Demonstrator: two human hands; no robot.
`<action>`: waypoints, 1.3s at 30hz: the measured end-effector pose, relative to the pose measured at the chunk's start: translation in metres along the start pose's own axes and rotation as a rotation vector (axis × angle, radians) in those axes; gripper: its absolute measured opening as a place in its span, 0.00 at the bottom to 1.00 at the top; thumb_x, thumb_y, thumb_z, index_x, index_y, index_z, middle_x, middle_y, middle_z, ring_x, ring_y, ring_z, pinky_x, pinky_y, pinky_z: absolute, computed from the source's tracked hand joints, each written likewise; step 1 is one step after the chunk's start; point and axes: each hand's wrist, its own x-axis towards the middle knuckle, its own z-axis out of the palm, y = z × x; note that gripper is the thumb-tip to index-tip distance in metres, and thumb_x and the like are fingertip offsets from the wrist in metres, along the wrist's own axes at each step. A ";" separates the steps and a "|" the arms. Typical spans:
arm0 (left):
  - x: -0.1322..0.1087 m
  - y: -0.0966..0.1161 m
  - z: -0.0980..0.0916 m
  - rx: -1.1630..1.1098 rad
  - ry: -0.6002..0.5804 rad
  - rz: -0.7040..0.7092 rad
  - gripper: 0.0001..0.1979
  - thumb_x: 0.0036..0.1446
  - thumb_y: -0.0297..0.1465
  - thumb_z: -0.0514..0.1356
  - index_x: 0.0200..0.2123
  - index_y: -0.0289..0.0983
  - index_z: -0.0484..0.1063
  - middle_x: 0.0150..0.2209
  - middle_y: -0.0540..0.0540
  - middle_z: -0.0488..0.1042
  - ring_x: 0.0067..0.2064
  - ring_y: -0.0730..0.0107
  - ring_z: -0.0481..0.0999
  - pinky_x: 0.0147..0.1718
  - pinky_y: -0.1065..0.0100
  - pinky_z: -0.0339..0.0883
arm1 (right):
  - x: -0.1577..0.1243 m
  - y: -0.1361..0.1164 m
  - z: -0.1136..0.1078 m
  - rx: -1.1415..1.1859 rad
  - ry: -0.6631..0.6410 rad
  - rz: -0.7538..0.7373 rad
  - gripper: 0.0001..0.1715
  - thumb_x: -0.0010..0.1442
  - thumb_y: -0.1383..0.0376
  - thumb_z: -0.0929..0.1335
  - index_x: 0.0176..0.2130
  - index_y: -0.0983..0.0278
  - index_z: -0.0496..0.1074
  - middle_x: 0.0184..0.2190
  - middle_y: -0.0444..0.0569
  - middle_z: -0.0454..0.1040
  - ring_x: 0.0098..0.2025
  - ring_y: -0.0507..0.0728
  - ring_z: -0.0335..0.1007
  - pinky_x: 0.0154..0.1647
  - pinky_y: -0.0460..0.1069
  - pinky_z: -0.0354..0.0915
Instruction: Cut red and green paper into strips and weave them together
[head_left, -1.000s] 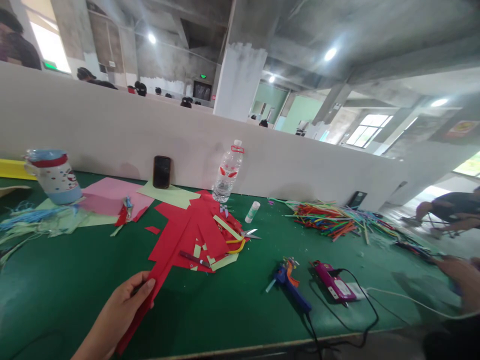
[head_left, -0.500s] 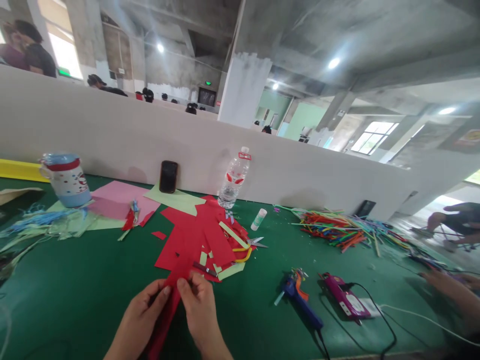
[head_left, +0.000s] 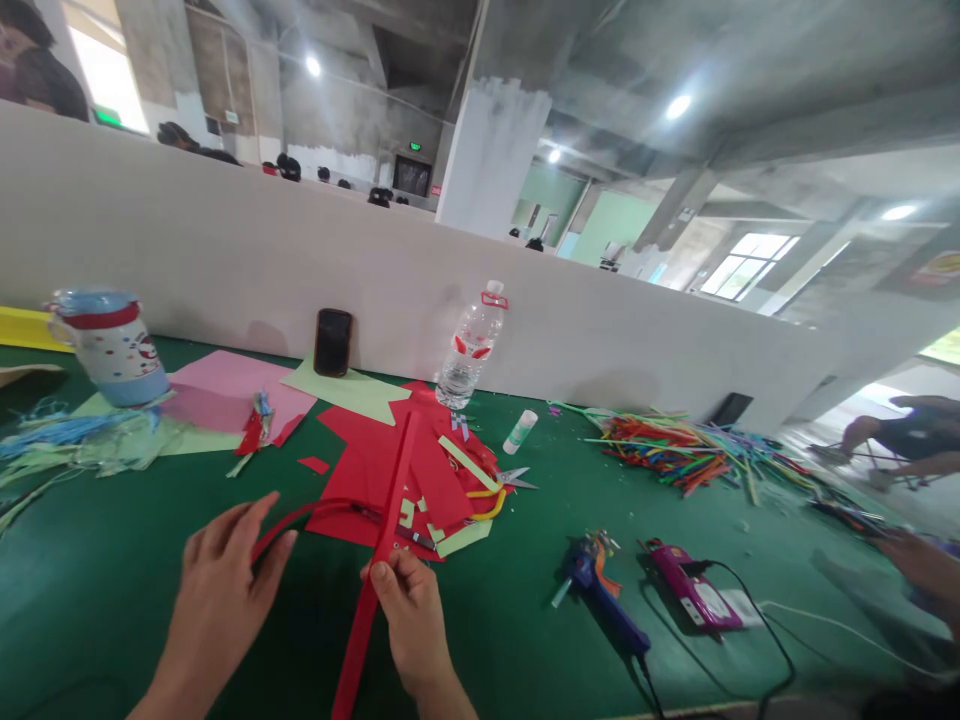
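My right hand [head_left: 411, 610] pinches a long, narrow red paper strip [head_left: 391, 500] between thumb and fingers. The strip slants from the table's near edge up over the red sheets. My left hand [head_left: 225, 580] is to the left, a thin curved red band [head_left: 300, 512] running between its thumb and fingers. That band arcs right towards the paper strip; its far end is hard to make out. Beneath lie red paper sheets [head_left: 346, 470] with pale green scraps. Yellow-handled scissors [head_left: 491, 500] and a dark, slim tool [head_left: 415, 538] rest among them.
A water bottle [head_left: 471, 350], glue stick [head_left: 520, 432] and phone [head_left: 333, 342] stand farther back. On the right are a blue glue gun [head_left: 604, 600], a purple corded device [head_left: 691, 588] and coloured strips [head_left: 667, 450]. A cup [head_left: 116, 350] stands left. Another person's hand [head_left: 919, 560] is at far right.
My left hand has moved left, away from the paper, and the thin curved band now shows. My right hand keeps its pinch; the red paper strip now stands raised and narrower.
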 end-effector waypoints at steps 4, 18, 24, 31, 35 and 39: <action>-0.020 0.030 0.023 -0.159 -0.252 0.045 0.24 0.54 0.52 0.60 0.47 0.43 0.76 0.50 0.41 0.75 0.56 0.50 0.70 0.58 0.51 0.63 | -0.004 -0.001 -0.001 -0.029 -0.101 -0.031 0.32 0.58 0.38 0.68 0.29 0.64 0.72 0.21 0.39 0.60 0.24 0.49 0.49 0.25 0.44 0.51; -0.022 0.056 0.036 -0.425 -0.468 -0.127 0.23 0.57 0.54 0.58 0.34 0.38 0.72 0.29 0.50 0.76 0.31 0.66 0.76 0.32 0.67 0.71 | -0.011 -0.004 0.005 0.126 -0.243 -0.014 0.36 0.52 0.39 0.73 0.46 0.63 0.71 0.31 0.44 0.73 0.28 0.52 0.67 0.32 0.47 0.64; -0.012 0.048 0.030 -0.134 -0.424 -0.001 0.25 0.61 0.54 0.51 0.37 0.40 0.73 0.31 0.48 0.77 0.32 0.62 0.77 0.33 0.65 0.71 | -0.019 0.003 -0.011 -0.052 -0.110 0.033 0.34 0.62 0.37 0.64 0.39 0.64 0.73 0.27 0.45 0.72 0.22 0.49 0.64 0.22 0.44 0.58; 0.016 -0.004 0.005 0.398 -0.304 0.102 0.20 0.54 0.43 0.54 0.42 0.36 0.73 0.44 0.34 0.75 0.48 0.44 0.73 0.50 0.47 0.62 | -0.024 0.013 -0.045 0.140 0.186 0.082 0.45 0.49 0.31 0.69 0.44 0.66 0.74 0.25 0.45 0.72 0.20 0.48 0.62 0.18 0.43 0.56; 0.029 -0.025 -0.004 0.520 -0.356 0.068 0.15 0.61 0.37 0.46 0.36 0.40 0.71 0.36 0.41 0.76 0.37 0.55 0.77 0.36 0.61 0.64 | -0.028 0.018 -0.044 0.118 0.119 0.035 0.40 0.54 0.34 0.69 0.45 0.66 0.75 0.26 0.45 0.72 0.21 0.48 0.63 0.20 0.43 0.57; 0.059 -0.033 -0.018 0.569 -0.314 -0.012 0.13 0.64 0.38 0.48 0.35 0.41 0.70 0.29 0.46 0.75 0.31 0.58 0.76 0.29 0.65 0.59 | -0.030 0.020 -0.042 0.082 0.090 0.018 0.38 0.57 0.35 0.67 0.43 0.65 0.76 0.27 0.46 0.73 0.22 0.48 0.63 0.21 0.43 0.58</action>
